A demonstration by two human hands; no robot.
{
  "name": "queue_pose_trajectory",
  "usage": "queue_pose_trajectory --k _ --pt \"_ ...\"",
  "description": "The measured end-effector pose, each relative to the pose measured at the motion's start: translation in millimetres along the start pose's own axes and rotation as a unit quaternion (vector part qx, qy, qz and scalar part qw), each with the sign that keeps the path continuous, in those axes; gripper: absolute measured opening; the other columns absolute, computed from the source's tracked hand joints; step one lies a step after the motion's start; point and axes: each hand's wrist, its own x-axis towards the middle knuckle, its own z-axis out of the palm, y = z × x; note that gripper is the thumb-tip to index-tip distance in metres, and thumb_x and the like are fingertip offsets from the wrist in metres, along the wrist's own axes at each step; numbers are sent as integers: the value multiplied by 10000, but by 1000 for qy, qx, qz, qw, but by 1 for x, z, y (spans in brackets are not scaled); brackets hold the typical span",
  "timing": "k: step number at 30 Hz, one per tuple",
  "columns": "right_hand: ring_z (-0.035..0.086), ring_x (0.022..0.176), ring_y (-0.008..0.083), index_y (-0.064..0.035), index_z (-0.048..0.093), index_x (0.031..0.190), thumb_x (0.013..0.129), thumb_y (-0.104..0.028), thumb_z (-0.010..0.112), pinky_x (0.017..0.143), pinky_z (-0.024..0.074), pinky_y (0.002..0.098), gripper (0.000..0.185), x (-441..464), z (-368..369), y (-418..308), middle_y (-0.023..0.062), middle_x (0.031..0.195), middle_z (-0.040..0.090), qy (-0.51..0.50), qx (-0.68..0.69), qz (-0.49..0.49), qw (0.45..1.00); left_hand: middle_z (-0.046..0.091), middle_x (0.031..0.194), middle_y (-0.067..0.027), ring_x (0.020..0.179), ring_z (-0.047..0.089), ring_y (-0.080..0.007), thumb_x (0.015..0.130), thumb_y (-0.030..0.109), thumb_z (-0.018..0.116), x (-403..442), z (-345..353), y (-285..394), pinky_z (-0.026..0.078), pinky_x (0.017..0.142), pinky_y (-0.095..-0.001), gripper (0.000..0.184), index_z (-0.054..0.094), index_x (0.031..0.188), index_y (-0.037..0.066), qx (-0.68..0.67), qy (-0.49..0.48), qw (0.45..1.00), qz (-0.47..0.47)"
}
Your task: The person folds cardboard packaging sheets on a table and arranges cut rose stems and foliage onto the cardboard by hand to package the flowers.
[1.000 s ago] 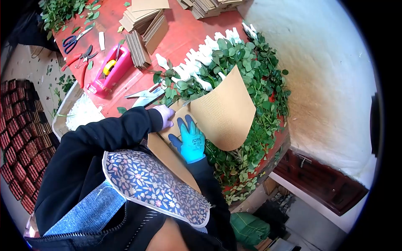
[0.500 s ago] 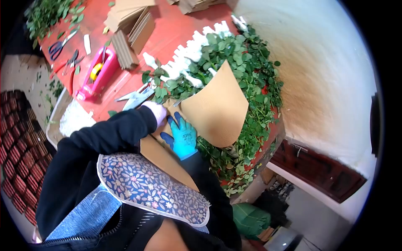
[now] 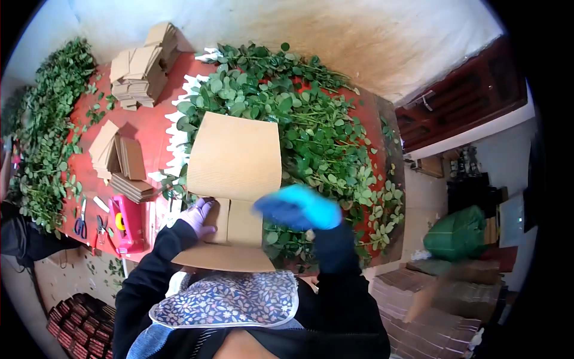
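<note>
A creased cardboard sheet lies in front of me, its ribbed far panel tilted up over the leafy stems and its near flap standing near my apron. My left hand, in a purple glove, rests on the left edge of the sheet's middle panel, thumb and fingers apart. To the right of the sheet, my right hand in a blue and dark glove is raised above the stems. Motion blurs its fingers, and I see nothing in it. Green leafy stems with white-wrapped ends lie beneath and beyond the cardboard.
Left of the sheet are a pink tape dispenser, pliers, scissors and folded cardboard stacks on the red table. More greenery lies far left. Cardboard piles and a green bundle stand right.
My view has swung round and taken in more of the table. My right hand has lifted off the cardboard and moved right. The sheet now lies more squarely before me, its middle panel exposed.
</note>
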Motion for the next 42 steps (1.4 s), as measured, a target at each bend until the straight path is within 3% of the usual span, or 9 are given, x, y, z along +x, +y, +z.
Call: queue_pose_trajectory --k 2,6,9,14,17,18,20,21,42 --pt "649 993 143 8 644 1215 999 -108 548 875 521 281 264 -9 -42 6 63 1063 697 145 -7 -56 988 450 1410 -181 1285 483 -375 746 304 797 -2 3 -5 429 1066 -405 815 422 1413 24 12 25 999 16" --pt "598 981 121 -2 650 1169 997 -173 555 890 481 281 260 45 -77 92 48 1069 677 48 -53 103 992 471 1364 -191 1232 516 -385 748 314 792 -6 -2 -2 458 1022 -425 799 429 1403 36 28 17 999 12" --pt "584 960 119 0 649 1103 1009 -233 542 876 477 286 272 62 -81 113 33 1026 660 123 -40 -23 991 482 1333 -204 1228 510 -404 739 311 814 -9 3 -1 452 1032 -438 811 441 1414 58 23 -3 1000 -21" --pt "576 1022 119 -12 584 1177 1031 -254 517 942 455 297 290 53 -72 132 51 1112 638 45 31 45 997 386 1474 -176 1267 496 -388 760 325 792 -15 5 11 455 1036 -430 820 415 1439 62 15 7 1000 -8" --pt "614 1137 184 -40 535 1352 1019 -267 529 971 489 336 403 47 -63 138 90 1324 602 110 446 90 884 411 1441 -176 1213 543 -382 785 340 764 -15 3 19 487 987 -431 789 414 1434 58 45 -20 998 -27" --pt "607 1164 214 -41 519 1370 1025 -306 498 970 495 356 435 32 -52 139 101 1353 587 135 30 -67 988 411 1441 -176 1213 543 -382 785 340 764 -14 7 17 487 987 -431 789 414 1434 58 34 -21 999 -26" --pt "594 1173 201 -27 502 1390 1013 -234 533 975 496 361 431 49 -51 179 99 1345 592 151 465 48 871 424 1416 -174 1177 568 -374 789 334 759 -11 9 10 509 942 -433 776 419 1422 42 59 -21 998 -3" --pt "594 1173 200 -26 502 1390 1013 -232 533 975 495 362 431 54 -49 182 99 1344 593 149 484 68 860 425 1402 -176 1150 581 -368 795 333 753 -10 10 9 522 911 -433 768 420 1414 23 65 -19 998 4" --pt "589 1158 179 -17 503 1388 1003 -181 548 978 488 367 421 85 -88 160 96 1322 606 105 407 128 898 451 1325 -182 1058 602 -365 765 273 764 -14 9 15 534 863 -428 680 489 1312 -22 64 -21 998 21"
